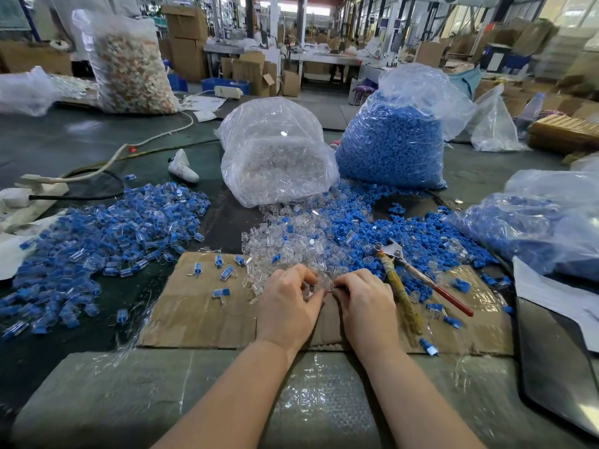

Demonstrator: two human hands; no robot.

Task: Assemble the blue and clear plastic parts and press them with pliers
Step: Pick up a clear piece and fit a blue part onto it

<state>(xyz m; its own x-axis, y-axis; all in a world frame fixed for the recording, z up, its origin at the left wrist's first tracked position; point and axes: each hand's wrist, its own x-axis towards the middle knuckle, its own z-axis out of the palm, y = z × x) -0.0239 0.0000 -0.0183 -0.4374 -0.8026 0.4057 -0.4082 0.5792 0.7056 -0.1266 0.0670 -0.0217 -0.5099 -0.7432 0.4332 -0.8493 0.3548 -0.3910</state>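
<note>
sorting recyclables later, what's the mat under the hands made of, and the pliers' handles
Mat: looks like brown corrugated cardboard, matte, with torn edges and a fold crease. Pliers: bare metal head; one handle glossy red, probably plastic, the other wrapped in frayed yellowish tape or cloth.

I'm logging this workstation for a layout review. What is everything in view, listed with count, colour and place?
bag of clear parts: one, transparent, centre back.
bags of blue parts: two, blue; centre right, far right.
assembled pieces pile: many, blue and clear, left.
loose clear parts: many, transparent, centre.
loose blue parts: many, blue, right of centre.
pliers: one, red and tape-wrapped handles, right on cardboard.
cardboard sheet: one, brown, under the hands.
white cable: one, back left.
left hand: pinching clear parts.
right hand: pinching a small piece.
</note>
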